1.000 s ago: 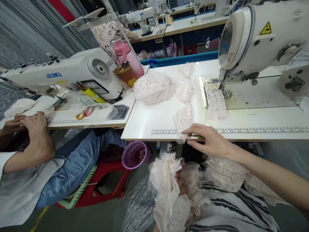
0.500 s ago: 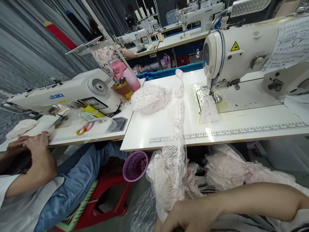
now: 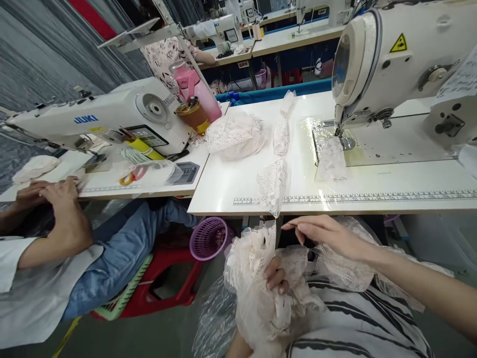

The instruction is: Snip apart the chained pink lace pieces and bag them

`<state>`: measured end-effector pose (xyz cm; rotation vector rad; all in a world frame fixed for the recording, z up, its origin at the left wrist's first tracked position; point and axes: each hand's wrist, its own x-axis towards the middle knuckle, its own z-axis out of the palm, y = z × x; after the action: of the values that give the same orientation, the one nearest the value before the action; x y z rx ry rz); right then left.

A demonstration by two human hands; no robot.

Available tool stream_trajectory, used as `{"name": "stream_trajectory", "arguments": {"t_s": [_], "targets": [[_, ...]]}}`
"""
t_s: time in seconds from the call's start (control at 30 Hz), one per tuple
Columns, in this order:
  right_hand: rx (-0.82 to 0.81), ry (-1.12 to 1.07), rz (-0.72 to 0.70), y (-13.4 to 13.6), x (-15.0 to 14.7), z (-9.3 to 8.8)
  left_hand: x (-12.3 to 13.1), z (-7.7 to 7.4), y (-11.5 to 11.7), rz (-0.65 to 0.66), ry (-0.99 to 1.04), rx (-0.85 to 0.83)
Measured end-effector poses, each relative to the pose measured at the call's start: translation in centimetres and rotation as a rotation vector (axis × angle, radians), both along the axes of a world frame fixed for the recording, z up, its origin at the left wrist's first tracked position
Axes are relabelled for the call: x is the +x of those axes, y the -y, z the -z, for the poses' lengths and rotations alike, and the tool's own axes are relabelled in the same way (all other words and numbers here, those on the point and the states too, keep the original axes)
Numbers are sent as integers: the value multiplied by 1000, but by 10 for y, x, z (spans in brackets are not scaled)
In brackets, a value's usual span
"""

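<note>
Left hand (image 3: 275,275) clamped on a bunched mass of pale cream lace fabric (image 3: 257,298), in the lap below the white, flat-topped table (image 3: 223,186). I see a narrow run of the lace up on the tabletop, reaching over the front edge toward the bunch. Right hand (image 3: 330,235) apart from the left, fingers extended just below that edge; I cannot tell whether its palm holds anything.

Around the run: a rounded pale lace heap (image 3: 236,134) on its left; on its right a bulky white metal sewing machine (image 3: 361,64), a small pale lace piece (image 3: 331,161) under its needle. Purple plastic mesh basket (image 3: 208,239) below the table. Far left, a co-worker's hands (image 3: 59,193) at a white JUKI sewing machine (image 3: 112,112), orange-handled scissors (image 3: 128,178) nearby.
</note>
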<state>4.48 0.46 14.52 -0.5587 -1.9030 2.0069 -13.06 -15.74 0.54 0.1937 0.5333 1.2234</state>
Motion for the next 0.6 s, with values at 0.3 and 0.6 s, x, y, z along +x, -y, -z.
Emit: {"name": "stream_trajectory", "arguments": {"t_s": [0.3,0.6], "targets": [[-155,52,-82,-11,-41,45,6,5,9,-109,138,71],[-238,58,-7,-7,-50,40,4,2,5,-176,22,37]]}}
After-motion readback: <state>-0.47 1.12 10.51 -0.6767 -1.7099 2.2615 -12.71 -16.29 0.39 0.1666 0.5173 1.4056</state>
